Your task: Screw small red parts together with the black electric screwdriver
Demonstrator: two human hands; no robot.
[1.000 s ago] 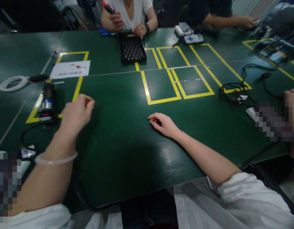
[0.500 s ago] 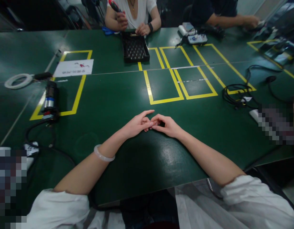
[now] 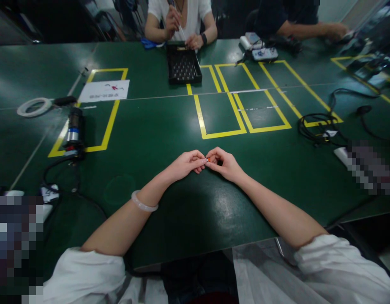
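I saw a small orange piece (image 3: 208, 160), held over the table (image 3: 169, 223), where the right hand (image 3: 225, 164) and the left hand (image 3: 186, 164) met. The right fingertips were pinched on it; the left ones touched there, but if they also clamped it, I could not tell. One second earlier the left hand was well apart, toward 9 o'clock; its arrival brought both hands to this one piece. Only a bright orange bit showed; its shape was too hidden. Between 11 and 12 o'clock lay the tray (image 3: 185, 80), between 2 and 3 the cable (image 3: 318, 126).
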